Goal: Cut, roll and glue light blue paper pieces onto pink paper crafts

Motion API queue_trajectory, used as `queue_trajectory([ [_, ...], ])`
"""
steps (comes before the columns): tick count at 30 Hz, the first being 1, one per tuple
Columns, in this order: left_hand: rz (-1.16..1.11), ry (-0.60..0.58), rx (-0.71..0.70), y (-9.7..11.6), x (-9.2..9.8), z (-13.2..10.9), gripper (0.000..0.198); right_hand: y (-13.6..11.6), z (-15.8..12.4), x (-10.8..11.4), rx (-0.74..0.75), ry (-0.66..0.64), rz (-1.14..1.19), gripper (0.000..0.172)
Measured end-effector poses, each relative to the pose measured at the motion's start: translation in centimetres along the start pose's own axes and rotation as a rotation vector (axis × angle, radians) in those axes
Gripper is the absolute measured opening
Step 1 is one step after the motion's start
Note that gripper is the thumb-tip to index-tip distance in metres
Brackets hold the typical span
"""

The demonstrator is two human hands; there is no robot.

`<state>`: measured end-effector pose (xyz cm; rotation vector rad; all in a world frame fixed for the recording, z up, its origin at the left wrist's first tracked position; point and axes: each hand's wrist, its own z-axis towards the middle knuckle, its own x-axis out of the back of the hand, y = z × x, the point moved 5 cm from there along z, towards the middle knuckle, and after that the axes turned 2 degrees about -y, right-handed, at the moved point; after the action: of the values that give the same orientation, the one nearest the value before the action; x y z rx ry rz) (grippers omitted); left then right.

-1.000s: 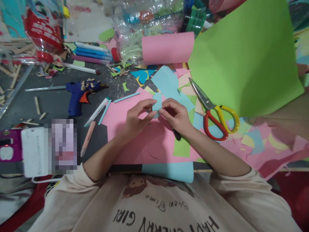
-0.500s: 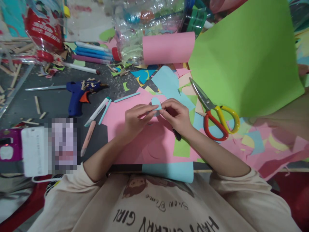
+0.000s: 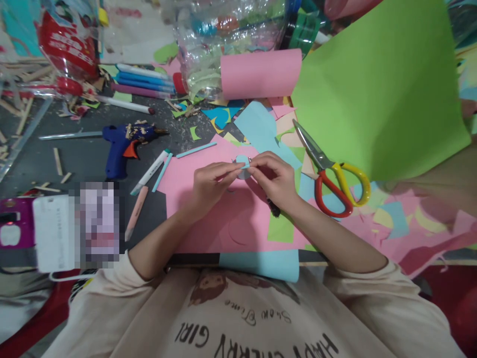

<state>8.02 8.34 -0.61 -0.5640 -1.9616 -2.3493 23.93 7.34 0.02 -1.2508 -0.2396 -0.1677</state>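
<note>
Between the fingertips of both hands is a small light blue paper piece (image 3: pixel 242 159). My left hand (image 3: pixel 213 185) pinches its left side, fingers closed. The fingers of my right hand (image 3: pixel 275 179) are closed on its right side. A greyish, roundish thing (image 3: pixel 244 174) shows just under the paper; I cannot make out what it is. The dark end of a slim tool (image 3: pixel 274 209) sticks out below my right palm, the rest of it hidden by the hand. Beneath both hands lies a pink paper sheet (image 3: pixel 208 233).
Red-and-yellow-handled scissors (image 3: pixel 331 174) lie to the right, beside a large green sheet (image 3: pixel 383 94). To the left are a blue glue gun (image 3: pixel 117 144) and several markers (image 3: pixel 151 172). A pink paper roll (image 3: pixel 261 74) and plastic bottles (image 3: pixel 201 69) stand behind, among paper scraps.
The light blue paper piece has tilted or folded down, so less of it shows above my fingertips and more of the greyish thing beneath is visible. Both hands have barely moved.
</note>
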Motion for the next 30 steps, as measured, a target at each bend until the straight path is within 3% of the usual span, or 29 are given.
queue_trajectory([
  [10,-0.007,0.028,0.017,0.21,0.01,0.18,0.015,-0.15,-0.06,0.11,0.091,0.055,-0.013,0.003],
  [15,-0.051,-0.027,0.009,0.32,-0.27,0.16,0.022,-0.22,-0.12,-0.05,0.074,-0.016,-0.052,0.008],
  [19,-0.077,-0.047,0.035,0.21,-0.35,0.11,0.027,-0.28,-0.16,-0.03,0.078,0.009,-0.054,0.01],
  [30,-0.178,0.014,0.046,0.05,-0.09,0.2,0.017,-0.21,0.09,-0.02,0.047,0.018,-0.033,0.009],
])
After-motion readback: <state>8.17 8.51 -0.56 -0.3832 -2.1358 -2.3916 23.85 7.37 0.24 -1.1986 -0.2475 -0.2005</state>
